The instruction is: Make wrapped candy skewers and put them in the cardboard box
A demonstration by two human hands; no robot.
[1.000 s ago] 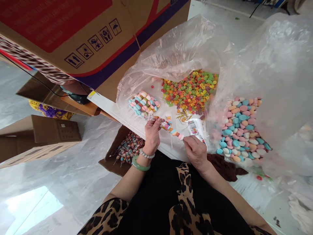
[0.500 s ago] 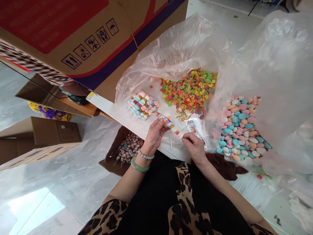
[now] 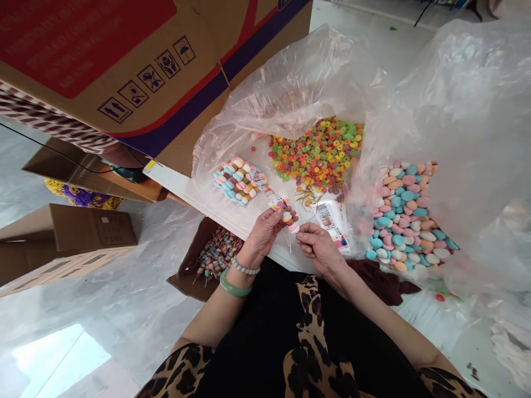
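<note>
My left hand (image 3: 265,229), with a bead bracelet and green bangle, pinches a candy skewer (image 3: 292,225) near the opening of a clear printed wrapper (image 3: 269,191). Pastel and orange candies show between my two hands. My right hand (image 3: 318,246) closes around the skewer's lower, white-candy end; whether it grips a stick is hidden. Beyond my left hand, a stack of unwrapped candy skewers (image 3: 234,180) lies on clear plastic. Gold twist ties (image 3: 306,197) and flat printed wrappers (image 3: 331,219) rest just beyond my right hand.
A heap of ring gummies (image 3: 321,152) spreads over plastic sheeting (image 3: 286,83). Pastel oval candies (image 3: 404,215) fill a bag at right. A large carton (image 3: 174,88) stands at left. Below the table edge, an open box (image 3: 182,271) holds wrapped skewers. A dark cloth (image 3: 381,282) lies at right.
My right hand has moved left, closer to my left hand. Less of the candy row shows between them. The view has shifted slightly.
</note>
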